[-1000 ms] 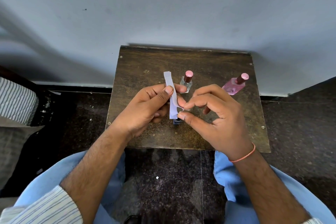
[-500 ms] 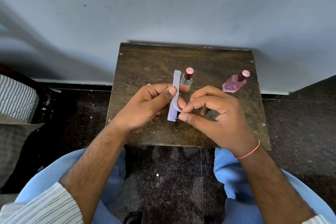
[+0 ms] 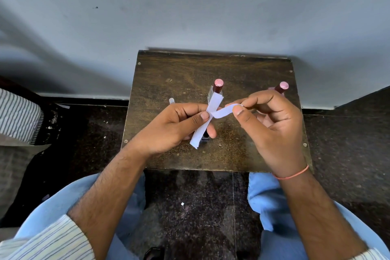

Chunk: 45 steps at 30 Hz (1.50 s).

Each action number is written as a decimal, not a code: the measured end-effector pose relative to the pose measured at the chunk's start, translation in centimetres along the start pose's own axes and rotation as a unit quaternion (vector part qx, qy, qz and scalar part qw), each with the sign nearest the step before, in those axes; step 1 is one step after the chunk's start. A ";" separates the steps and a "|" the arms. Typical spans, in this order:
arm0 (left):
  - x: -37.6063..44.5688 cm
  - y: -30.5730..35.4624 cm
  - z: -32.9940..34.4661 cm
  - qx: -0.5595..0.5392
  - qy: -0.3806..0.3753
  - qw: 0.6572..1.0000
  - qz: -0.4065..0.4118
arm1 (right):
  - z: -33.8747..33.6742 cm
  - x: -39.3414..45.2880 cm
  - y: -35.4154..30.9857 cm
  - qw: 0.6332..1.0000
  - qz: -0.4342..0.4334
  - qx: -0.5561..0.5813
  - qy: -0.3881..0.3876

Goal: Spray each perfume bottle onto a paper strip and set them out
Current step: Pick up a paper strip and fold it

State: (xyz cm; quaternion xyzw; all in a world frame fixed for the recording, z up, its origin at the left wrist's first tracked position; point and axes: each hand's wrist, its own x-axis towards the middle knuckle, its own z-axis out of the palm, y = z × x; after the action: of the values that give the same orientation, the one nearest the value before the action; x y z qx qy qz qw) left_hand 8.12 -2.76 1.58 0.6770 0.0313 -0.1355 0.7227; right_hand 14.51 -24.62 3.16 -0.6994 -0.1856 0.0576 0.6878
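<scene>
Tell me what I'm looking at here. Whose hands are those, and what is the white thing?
The camera sits on a person's head and looks down, so you see that person's own two hands. The left hand and the right hand each pinch a white paper strip; a second strip crosses it, and the right hand seems to be pulling that one away. Below them is a small brown table against a wall. On it stands a clear perfume bottle with a pink cap. A second pink cap peeks out behind the right hand. Something small and dark hides under the strip; I cannot tell what.
</scene>
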 end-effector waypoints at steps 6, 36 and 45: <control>0.2 -0.4 0.0 0.062 0.043 0.997 0.023 | 0.2 0.2 0.0 0.999 -0.014 -0.016 0.039; 0.5 -1.8 -1.4 0.121 0.196 0.973 0.033 | -3.0 1.7 0.3 0.981 0.015 -0.013 0.192; 0.3 -0.3 -0.4 0.063 0.157 0.984 0.060 | -0.7 0.2 0.2 0.988 -0.063 -0.066 0.125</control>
State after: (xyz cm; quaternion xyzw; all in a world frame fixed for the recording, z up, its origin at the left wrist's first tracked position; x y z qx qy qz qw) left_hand 8.40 -2.42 1.23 0.7346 0.0951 0.0138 0.6717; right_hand 15.00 -25.21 3.01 -0.7320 -0.1455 -0.0862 0.6600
